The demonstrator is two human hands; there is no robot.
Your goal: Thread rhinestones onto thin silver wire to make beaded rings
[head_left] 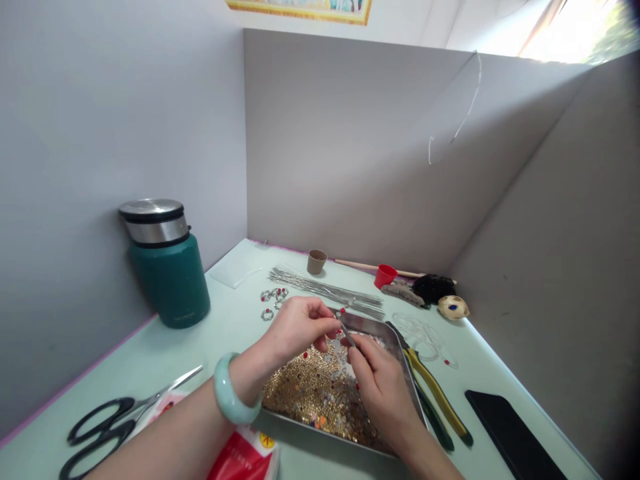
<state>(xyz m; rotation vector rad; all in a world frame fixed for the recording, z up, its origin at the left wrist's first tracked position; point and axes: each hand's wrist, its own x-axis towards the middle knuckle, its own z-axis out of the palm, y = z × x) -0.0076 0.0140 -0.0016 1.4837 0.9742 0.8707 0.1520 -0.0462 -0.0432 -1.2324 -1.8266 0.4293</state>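
Observation:
Over the metal tray [419,400], my left hand [305,321] is closed in a pinch on a small beaded wire [343,311] with red and clear beads. My right hand [379,380], just to the right and lower, grips a slim grey metal tool [346,331] whose tip reaches the left fingertips. Its exact kind is partly hidden by the fingers. Many gold beads [305,387] fill the tray below both hands, with a few red and orange ones among them. Several finished-looking beaded rings [267,314] lie beyond my left hand.
Scissors [133,407] and a red-and-white packet [245,457] lie at front left, near a green flask [173,280]. Pliers [437,387] and a black phone-like slab [513,433] are at right. Behind lie metal wires [325,290], a brown cup [317,262] and a red cup [385,275].

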